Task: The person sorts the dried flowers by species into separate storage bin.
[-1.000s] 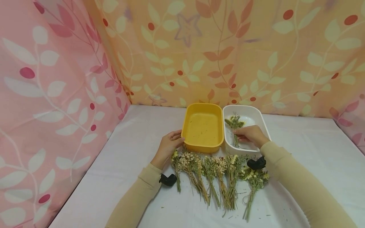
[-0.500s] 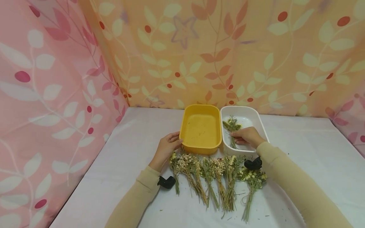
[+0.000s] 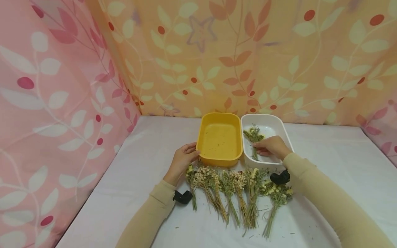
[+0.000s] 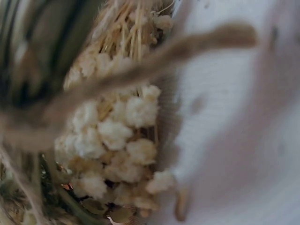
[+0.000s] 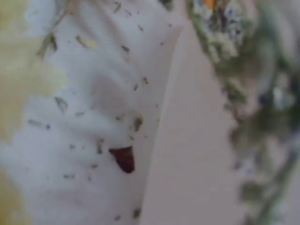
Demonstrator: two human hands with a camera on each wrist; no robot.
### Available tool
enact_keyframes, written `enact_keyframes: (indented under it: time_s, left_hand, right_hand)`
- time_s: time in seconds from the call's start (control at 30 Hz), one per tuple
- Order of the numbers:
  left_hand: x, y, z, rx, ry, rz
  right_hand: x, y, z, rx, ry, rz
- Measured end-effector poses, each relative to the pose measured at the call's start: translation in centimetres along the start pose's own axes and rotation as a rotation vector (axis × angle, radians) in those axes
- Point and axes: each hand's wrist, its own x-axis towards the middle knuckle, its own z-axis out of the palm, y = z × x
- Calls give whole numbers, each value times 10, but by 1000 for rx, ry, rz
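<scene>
My right hand (image 3: 274, 146) reaches into the white container (image 3: 288, 132) and pinches a small bunch of dried flowers (image 3: 252, 134) by its stems. The bunch's yellow-green heads point toward the back, low inside the container. My left hand (image 3: 182, 161) rests against the left side of the yellow container (image 3: 220, 162), fingers fairly straight and the thumb at its front corner. Only a few crumbs lie in that container. The left wrist view shows cream blossoms (image 4: 115, 136) close up behind a blurred stem (image 4: 154, 65); neither wrist view shows a hand.
Several dried flower bunches (image 3: 231, 193) lie in a row before the containers, stems toward me. One bunch (image 3: 274, 210) sits at the row's right end. Stem bits and crumbs, with a dark red flake (image 5: 124, 158), are scattered on white. Patterned cloth (image 3: 173, 62) backs the table (image 3: 124, 193).
The bunch in my right hand has sunk slightly and tilts a little to the left inside the white container. My left hand stays at the yellow container. The head view shifts slightly.
</scene>
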Motion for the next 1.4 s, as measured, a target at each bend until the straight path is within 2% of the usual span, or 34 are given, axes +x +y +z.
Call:
enact_keyframes:
  time_s: [0.2,0.33,0.53,0.9,1.17,1.4]
  left_hand:
    - [0,0,-1,5,-4,10]
    - [-1,1,-1,6,-6,9]
    - [-1,2,-2,18,-4,10]
    - [-1,1,0,9,1,10]
    - [-1,1,0,20,6,13]
    - [-1,1,0,13,1,5]
  right_hand:
    - [-12,-8,-5,-183,-3,-138]
    - [-23,-12,-6,-189,-37,-187]
    - [-42,-15,-7,-209,-62,-217]
    - [-83,-5,-17,-86,-83,-210]
    - [-112,5,-18,-96,-99,-181]
    - [-127,18,-23,-3,-125,-185]
